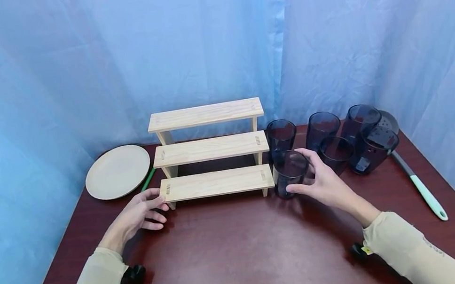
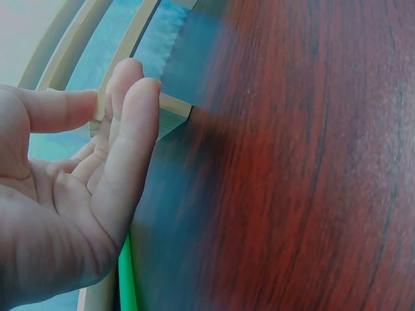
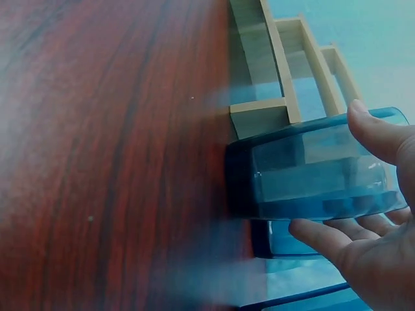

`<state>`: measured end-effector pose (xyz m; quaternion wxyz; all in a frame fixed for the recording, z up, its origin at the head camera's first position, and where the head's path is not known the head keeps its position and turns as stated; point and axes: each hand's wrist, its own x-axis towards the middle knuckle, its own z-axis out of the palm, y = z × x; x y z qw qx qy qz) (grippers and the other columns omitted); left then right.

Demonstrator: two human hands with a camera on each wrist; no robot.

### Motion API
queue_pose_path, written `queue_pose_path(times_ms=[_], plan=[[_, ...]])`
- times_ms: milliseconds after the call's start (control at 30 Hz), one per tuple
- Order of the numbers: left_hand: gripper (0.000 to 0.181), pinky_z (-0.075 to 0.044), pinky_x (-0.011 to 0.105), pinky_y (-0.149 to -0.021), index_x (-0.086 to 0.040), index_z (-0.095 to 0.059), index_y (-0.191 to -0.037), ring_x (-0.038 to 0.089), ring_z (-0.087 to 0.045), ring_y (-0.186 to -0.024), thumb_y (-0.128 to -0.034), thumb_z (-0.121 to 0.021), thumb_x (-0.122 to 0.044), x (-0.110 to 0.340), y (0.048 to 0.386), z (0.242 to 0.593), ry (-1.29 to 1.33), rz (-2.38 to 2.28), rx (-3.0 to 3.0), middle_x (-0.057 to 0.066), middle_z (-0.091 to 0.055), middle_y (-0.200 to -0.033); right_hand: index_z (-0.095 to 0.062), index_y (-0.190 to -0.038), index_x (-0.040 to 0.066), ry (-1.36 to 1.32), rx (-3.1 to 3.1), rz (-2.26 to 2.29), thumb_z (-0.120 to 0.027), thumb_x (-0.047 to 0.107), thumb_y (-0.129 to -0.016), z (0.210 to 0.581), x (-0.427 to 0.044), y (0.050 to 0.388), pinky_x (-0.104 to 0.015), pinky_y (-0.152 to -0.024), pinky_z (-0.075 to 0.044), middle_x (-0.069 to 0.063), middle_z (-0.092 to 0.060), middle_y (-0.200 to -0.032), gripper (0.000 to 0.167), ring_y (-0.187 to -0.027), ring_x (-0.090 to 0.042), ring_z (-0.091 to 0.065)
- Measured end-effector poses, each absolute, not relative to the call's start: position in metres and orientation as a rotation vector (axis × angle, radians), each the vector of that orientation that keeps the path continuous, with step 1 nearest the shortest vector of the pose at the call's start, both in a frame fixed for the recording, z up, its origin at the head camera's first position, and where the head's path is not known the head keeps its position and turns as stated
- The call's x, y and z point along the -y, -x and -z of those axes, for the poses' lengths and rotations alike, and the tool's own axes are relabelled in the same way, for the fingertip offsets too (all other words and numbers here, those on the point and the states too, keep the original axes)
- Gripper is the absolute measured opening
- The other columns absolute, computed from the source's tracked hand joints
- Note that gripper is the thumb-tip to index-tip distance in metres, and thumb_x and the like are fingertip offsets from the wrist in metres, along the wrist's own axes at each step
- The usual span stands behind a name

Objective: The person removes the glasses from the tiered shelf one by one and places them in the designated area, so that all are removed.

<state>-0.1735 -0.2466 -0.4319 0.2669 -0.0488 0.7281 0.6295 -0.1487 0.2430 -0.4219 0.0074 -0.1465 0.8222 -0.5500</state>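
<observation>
A pale wooden three-step display stand (image 1: 215, 184) stands at the middle back of the table. My left hand (image 1: 138, 218) is at the left end of its lowest step, thumb and fingers to either side of the corner; the left wrist view shows the thumb (image 2: 61, 110) against the wood. My right hand (image 1: 325, 182) grips a dark tinted drinking glass (image 1: 288, 172), upright at the stand's front right corner. In the right wrist view, the thumb lies on one side of the glass (image 3: 311, 172) and the fingers on the other.
Several more dark glasses (image 1: 321, 128) stand behind and right of my right hand. Beyond them lies a slotted turner (image 1: 428, 195) with a mint handle. A cream plate (image 1: 118, 172) and a green stick (image 1: 148, 179) are left of the stand. Blue curtains (image 1: 198, 41) surround the table.
</observation>
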Motion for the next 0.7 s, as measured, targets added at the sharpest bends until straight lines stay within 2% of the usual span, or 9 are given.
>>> queue_pose_path(times_ms=[300, 533, 700], plan=[[0.052, -0.062, 0.038, -0.064, -0.005, -0.033, -0.147, 0.020, -0.068, -0.070, -0.1050, -0.057, -0.024, 0.2500, 0.1718, 0.4314, 0.141, -1.698, -1.955, 0.011, -0.063, -0.100, -0.025, -0.156, 0.017, 0.468, -2.581, 1.685, -0.085, 0.020, -0.084, 0.4245, -0.2428, 0.1514, -0.037, -0.094, -0.055, -0.005, -0.046, -0.150, 0.093, -0.132, -0.025, -0.053], [0.053, -0.062, 0.039, -0.065, -0.005, -0.033, -0.148, 0.020, -0.068, -0.071, -0.1049, -0.057, -0.025, 0.2536, 0.1725, 0.4291, 0.142, -1.691, -1.962, 0.011, -0.063, -0.101, -0.027, -0.155, 0.018, 0.472, -2.568, 1.695, -0.086, 0.020, -0.084, 0.4225, -0.2391, 0.1551, -0.029, -0.093, -0.054, -0.005, -0.046, -0.151, 0.093, -0.133, -0.024, -0.052], [0.051, -0.062, 0.040, -0.066, -0.004, -0.035, -0.147, 0.021, -0.068, -0.071, -0.1051, -0.056, -0.025, 0.2538, 0.1747, 0.4280, 0.135, -1.666, -1.987, 0.013, -0.063, -0.103, -0.026, -0.156, 0.015, 0.495, -2.635, 1.632, -0.088, 0.021, -0.082, 0.4205, -0.2379, 0.1581, -0.039, -0.095, -0.054, -0.009, -0.046, -0.150, 0.097, -0.132, -0.026, -0.053]])
